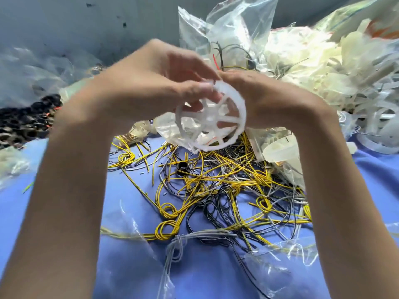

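Cloth [133, 266]: blue, covers the work surface, nearest the viewer.
Clear bag [280, 268]: flat on the cloth, lower right.
Grey wires [179, 240]: a tied bundle, front centre.
Wires [216, 180]: a loose tangle of yellow, black and grey lengths, some coiled, spread over the cloth beneath the hands.
Black ring [182, 168]: small, lying among the wires.
Wheel [210, 119]: white plastic, spoked, held up above the wires, between both hands, its face tilted toward the viewer.
Left hand [151, 83]: thumb pressed on the wheel's upper left rim, fingers curled behind it.
Right hand [265, 98]: clasps the right rim. Motion blur hides the fingertips, which appear folded behind the wheel's top edge.
Bags [313, 61]: clear, heaped with pale plastic parts, behind and right of the hands.
Black parts [28, 119]: a pile at far left.
Wall [64, 22]: grey, at the back.
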Action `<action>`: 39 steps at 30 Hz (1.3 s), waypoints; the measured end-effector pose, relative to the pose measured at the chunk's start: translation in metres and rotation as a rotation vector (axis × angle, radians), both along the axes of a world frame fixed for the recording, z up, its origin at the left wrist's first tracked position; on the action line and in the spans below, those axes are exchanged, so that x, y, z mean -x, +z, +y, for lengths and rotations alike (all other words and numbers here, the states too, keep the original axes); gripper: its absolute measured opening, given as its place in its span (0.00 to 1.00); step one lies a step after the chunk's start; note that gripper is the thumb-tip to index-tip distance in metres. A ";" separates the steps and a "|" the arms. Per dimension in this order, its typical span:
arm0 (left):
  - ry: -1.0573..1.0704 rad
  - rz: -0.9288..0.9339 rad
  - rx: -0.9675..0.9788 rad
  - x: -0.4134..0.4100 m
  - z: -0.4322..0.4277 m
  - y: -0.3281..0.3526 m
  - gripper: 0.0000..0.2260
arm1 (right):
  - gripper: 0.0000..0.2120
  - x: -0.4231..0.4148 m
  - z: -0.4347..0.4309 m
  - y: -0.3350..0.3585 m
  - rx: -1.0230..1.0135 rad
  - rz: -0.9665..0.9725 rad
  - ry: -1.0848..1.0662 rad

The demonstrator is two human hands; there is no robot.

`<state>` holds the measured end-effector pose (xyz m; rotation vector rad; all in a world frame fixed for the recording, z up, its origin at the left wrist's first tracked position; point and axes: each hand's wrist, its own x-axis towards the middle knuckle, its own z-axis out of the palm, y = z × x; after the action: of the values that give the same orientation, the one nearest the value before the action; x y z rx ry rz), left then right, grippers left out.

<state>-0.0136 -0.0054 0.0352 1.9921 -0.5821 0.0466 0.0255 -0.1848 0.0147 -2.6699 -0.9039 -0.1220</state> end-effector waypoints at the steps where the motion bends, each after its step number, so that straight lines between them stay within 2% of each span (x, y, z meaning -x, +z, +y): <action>1: 0.051 0.010 -0.020 -0.004 -0.001 -0.003 0.02 | 0.33 0.001 -0.001 0.000 -0.037 0.003 0.002; 5: 0.391 -0.068 -0.174 -0.015 0.001 -0.011 0.06 | 0.41 0.001 -0.002 0.002 -0.028 -0.002 -0.051; 8: 0.545 -0.155 -0.252 -0.019 0.004 -0.013 0.04 | 0.40 0.003 0.003 0.005 -0.052 -0.019 -0.039; 14: 0.865 -0.369 -0.382 -0.019 0.003 -0.009 0.12 | 0.38 0.011 0.009 0.010 -0.058 -0.005 0.003; 15: 0.877 -0.398 -0.417 -0.019 0.001 -0.009 0.12 | 0.37 0.013 0.010 0.011 -0.076 -0.001 0.008; 17: 0.762 -0.387 -0.506 -0.019 -0.005 -0.010 0.12 | 0.36 0.017 0.011 0.015 -0.110 -0.016 0.018; 20: 0.481 -0.190 -0.610 -0.017 -0.010 -0.012 0.20 | 0.31 0.019 0.009 0.019 -0.121 -0.042 0.005; 22: 0.404 -0.087 -0.666 -0.016 -0.008 -0.014 0.25 | 0.30 0.020 0.006 0.019 -0.105 -0.033 -0.023; 24: 0.424 -0.120 -0.637 -0.015 -0.005 -0.014 0.21 | 0.32 0.019 0.003 0.018 -0.104 -0.027 -0.038; 27: 0.556 -0.384 -0.428 -0.015 0.000 -0.010 0.14 | 0.33 0.016 -0.002 0.019 -0.155 -0.025 -0.070; 29: 0.640 -0.531 -0.403 -0.015 0.000 -0.008 0.13 | 0.35 0.015 -0.006 0.021 -0.185 -0.019 -0.093; 31: 0.626 -0.494 -0.491 -0.017 0.001 -0.009 0.12 | 0.36 0.015 -0.009 0.019 -0.193 -0.029 -0.100; 34: 0.547 -0.234 -0.568 -0.017 0.000 -0.014 0.12 | 0.34 0.011 -0.011 0.017 -0.215 -0.021 -0.094; 35: 0.566 -0.205 -0.565 -0.017 0.000 -0.015 0.13 | 0.35 0.011 -0.010 0.017 -0.201 0.009 -0.087; 39: 0.633 -0.391 -0.368 -0.013 -0.005 -0.004 0.16 | 0.38 0.009 0.002 0.008 -0.074 0.022 -0.066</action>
<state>-0.0002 -0.0103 0.0317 2.4789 -0.1797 0.7772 0.0170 -0.1825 0.0230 -2.6279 -0.7892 -0.1385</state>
